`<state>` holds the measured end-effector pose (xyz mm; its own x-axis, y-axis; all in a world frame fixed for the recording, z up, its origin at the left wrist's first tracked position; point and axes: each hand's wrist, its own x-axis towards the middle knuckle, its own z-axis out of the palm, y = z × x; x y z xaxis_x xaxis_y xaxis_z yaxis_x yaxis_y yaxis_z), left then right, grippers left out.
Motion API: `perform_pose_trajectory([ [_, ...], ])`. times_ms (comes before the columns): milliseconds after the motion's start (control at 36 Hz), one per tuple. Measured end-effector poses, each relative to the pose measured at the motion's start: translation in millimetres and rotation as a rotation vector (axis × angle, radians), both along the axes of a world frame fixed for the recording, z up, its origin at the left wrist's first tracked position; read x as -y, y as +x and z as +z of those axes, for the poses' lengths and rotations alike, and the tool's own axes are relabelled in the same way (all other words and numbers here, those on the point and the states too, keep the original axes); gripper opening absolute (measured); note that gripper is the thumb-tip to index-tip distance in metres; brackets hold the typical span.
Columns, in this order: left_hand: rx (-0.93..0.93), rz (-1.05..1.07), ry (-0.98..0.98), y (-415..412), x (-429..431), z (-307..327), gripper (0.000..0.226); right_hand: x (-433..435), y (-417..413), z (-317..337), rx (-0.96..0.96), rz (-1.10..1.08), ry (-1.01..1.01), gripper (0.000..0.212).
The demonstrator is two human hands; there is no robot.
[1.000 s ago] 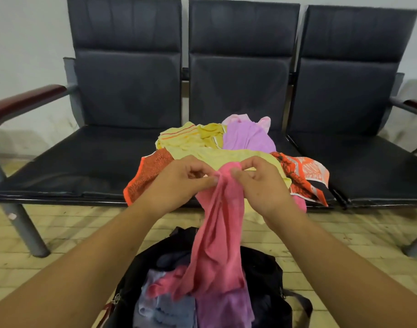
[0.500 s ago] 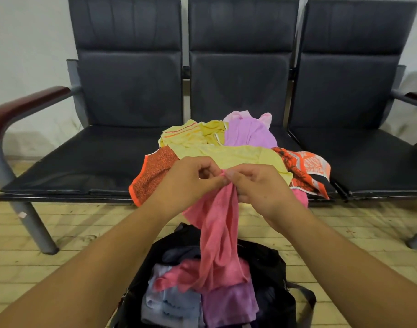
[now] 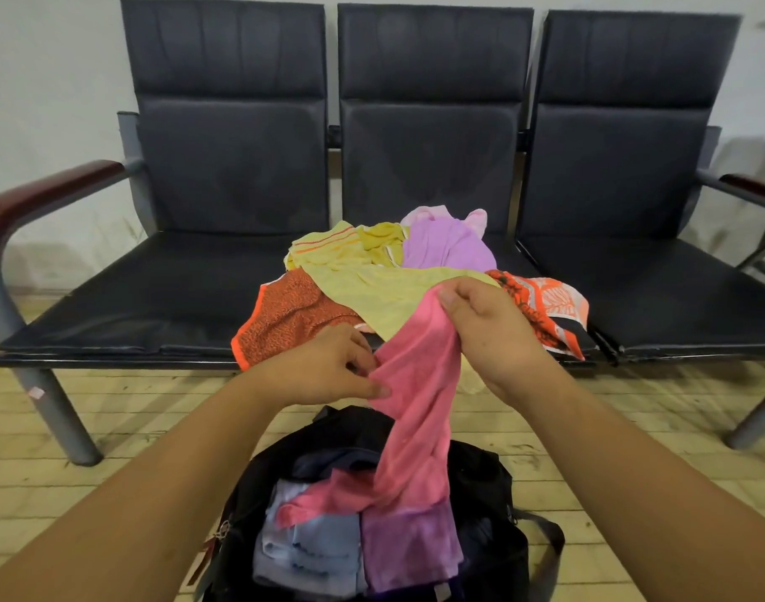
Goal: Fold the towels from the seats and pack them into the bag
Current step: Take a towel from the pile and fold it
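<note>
Head view shows the pink towel (image 3: 415, 393) hanging over the open bag (image 3: 480, 477), right hand (image 3: 496, 336) gripping its top, left hand (image 3: 324, 369) pinching an edge. Limp, light cloth, probably best held by two corners.

Gripping top end of pink towel (image 3: 420, 384) in right hand (image 3: 489, 328), raised in front of the seats (image 3: 155, 297). Pinching the towel's edge lower down with left hand (image 3: 324, 367). Trailing from there into open black bag (image 3: 480, 484) on plank floor. In bag: folded light blue towel (image 3: 311, 549) beside folded purple towel (image 3: 411, 545). On middle seat: loose heap with yellow towel (image 3: 385, 293) on top, orange towel (image 3: 294, 310) at left, lilac towel (image 3: 446, 245) behind, orange-and-white patterned towel (image 3: 546, 306) at right.
</note>
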<state>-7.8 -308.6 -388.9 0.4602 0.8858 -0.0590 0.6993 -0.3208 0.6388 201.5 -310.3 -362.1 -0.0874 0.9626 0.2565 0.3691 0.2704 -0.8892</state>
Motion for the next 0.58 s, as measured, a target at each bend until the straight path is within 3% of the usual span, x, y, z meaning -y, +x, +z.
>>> perform_pose_trajectory([
  [167, 0.046, 0.063, -0.01, -14.7, -5.0, 9.3, 0.045, -6.2, 20.1, 1.4, -0.028, 0.024, 0.029, 0.032],
  [278, 0.106, 0.245, 0.216, -15.0, -1.6, 20.9, 0.042, -9.8, 30.1, 0.5, -0.044, 0.113, -0.102, 0.023],
  [389, 0.105, 0.361, 0.339, -21.4, -10.2, 41.1, 0.04, -16.2, 35.8, 10.2, 0.075, 0.038, -0.055, 0.018],
  [472, -0.021, 0.322, 0.435, -24.0, -17.3, 79.8, 0.039, -28.5, 33.7, 36.9, 0.12, -0.07, -0.009, 0.019],
  [583, -0.068, 0.317, 0.631, -22.8, -19.8, 157.9, 0.04, -38.1, 26.6, 105.4, 0.029, -0.107, 0.107, 0.026],
])
